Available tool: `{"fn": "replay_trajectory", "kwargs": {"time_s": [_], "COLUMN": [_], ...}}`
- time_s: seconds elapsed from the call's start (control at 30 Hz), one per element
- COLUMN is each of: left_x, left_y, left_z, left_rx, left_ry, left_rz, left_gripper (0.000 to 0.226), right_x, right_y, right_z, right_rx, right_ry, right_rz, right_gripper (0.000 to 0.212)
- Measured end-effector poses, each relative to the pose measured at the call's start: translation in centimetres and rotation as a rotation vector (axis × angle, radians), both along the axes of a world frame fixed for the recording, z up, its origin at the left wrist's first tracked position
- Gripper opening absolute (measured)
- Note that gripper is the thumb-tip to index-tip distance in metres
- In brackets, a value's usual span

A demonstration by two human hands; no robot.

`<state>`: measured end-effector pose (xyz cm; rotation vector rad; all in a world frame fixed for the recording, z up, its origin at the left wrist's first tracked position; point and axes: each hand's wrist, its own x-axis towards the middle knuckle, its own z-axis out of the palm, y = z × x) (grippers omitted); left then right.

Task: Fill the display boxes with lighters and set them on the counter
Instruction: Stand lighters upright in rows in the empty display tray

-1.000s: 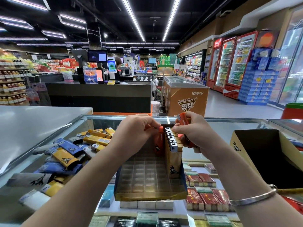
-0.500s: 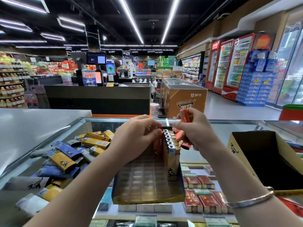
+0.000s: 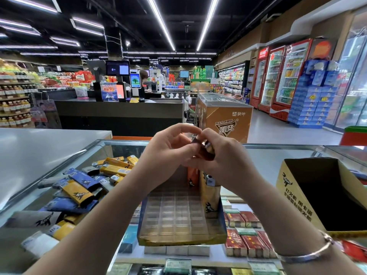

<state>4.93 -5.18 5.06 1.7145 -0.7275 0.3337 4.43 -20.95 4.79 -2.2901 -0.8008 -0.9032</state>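
Note:
The gold display box stands tilted on the glass counter, its clear slotted tray mostly bare. A column of yellow lighters fills its right side, and an orange lighter stands beside them. Above the box's back my right hand grips a small bunch of lighters. My left hand pinches the top end of that bunch with thumb and forefinger. How many lighters are in the bunch is hidden by the fingers.
A heap of loose blue, yellow and grey lighters lies on the glass to the left. An open, empty yellow carton stands at the right. A grey countertop runs along the far left. Cigarette packs show under the glass.
Both hands have risen from the box's right column and come together above it. The orange lighters once held up in my right hand are now low in its grip, with my left fingers on them.

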Motion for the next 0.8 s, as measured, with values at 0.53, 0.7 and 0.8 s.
{"fn": "replay_trajectory", "kwargs": {"time_s": [0.53, 0.7, 0.8], "left_x": [0.7, 1.4, 1.4], "left_y": [1.1, 2.0, 2.3], "left_z": [0.3, 0.4, 0.5], "left_rx": [0.115, -0.046, -0.057], "left_ry": [-0.004, -0.138, -0.188], "left_rz": [0.000, 0.258, 0.330], "left_gripper": [0.029, 0.018, 0.012], "right_x": [0.8, 1.6, 2.4], "right_y": [-0.7, -1.2, -1.5], "right_z": [0.4, 0.1, -0.8], "right_rx": [0.336, 0.530, 0.508], "right_ry": [0.463, 0.413, 0.561], "right_rz": [0.375, 0.166, 0.033], "right_gripper": [0.040, 0.025, 0.012]}}
